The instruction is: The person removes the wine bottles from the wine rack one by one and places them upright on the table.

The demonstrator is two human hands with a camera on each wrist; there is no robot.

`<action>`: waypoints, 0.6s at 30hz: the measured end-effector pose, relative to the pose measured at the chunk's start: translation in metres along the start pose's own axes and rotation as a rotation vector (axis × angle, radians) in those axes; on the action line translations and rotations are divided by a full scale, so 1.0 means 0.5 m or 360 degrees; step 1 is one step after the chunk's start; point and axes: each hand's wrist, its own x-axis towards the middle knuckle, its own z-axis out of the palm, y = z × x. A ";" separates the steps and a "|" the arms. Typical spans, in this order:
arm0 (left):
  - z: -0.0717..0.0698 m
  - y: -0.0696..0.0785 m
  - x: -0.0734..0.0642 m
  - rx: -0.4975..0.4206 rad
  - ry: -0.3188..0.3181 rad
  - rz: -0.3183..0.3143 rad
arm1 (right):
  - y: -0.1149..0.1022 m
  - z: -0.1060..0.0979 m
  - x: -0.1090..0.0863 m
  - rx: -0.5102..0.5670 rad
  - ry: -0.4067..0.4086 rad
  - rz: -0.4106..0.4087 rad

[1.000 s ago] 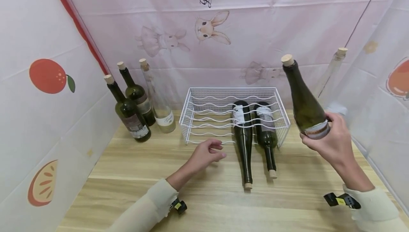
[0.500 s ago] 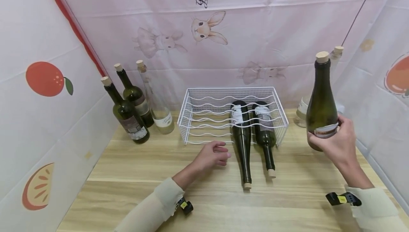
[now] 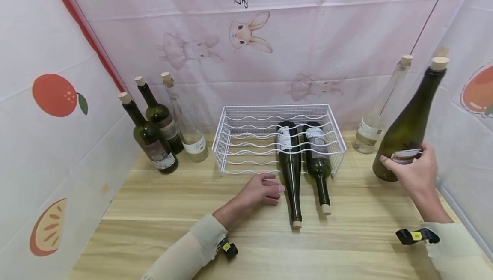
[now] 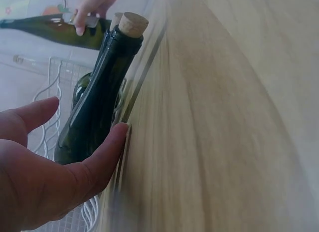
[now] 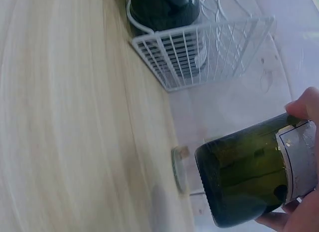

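My right hand (image 3: pixel 417 173) grips a green wine bottle (image 3: pixel 408 130) round its labelled lower part. The corked neck leans up and to the right, and in the right wrist view the bottle's base (image 5: pixel 239 172) shows above the table. A white wire wine rack (image 3: pixel 250 109) holds two dark wine bottles lying down, corks toward me. My left hand (image 3: pixel 258 192) has loosely bent fingers right beside the neck of the longer bottle (image 3: pixel 293 181). In the left wrist view, thumb and finger stand apart on either side of this bottle (image 4: pixel 94 102). The other racked bottle (image 3: pixel 319 164) lies to its right.
At the left stand two dark corked bottles (image 3: pixel 155 145) and a clear one (image 3: pixel 196 146). Another clear bottle (image 3: pixel 369 130) stands behind the raised green bottle, right of the rack. Printed cloth walls (image 3: pixel 300 36) close off the back and sides of the wooden table (image 3: pixel 250 237).
My right hand has carried the green bottle to the right and its neck now leans right instead of left. My left hand has moved slightly right, closer to the long-necked bottle.
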 end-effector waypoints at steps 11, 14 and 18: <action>0.007 0.003 0.009 -0.0078 -0.0058 -0.0073 | 0.039 -0.011 0.030 -0.0002 -0.0027 0.0158; 0.013 0.001 0.013 -0.0089 -0.0070 -0.0079 | 0.049 -0.010 0.038 0.0004 -0.0019 0.0185; 0.022 -0.005 0.017 -0.0110 -0.0065 -0.0065 | 0.065 -0.010 0.049 -0.0008 -0.0034 0.0203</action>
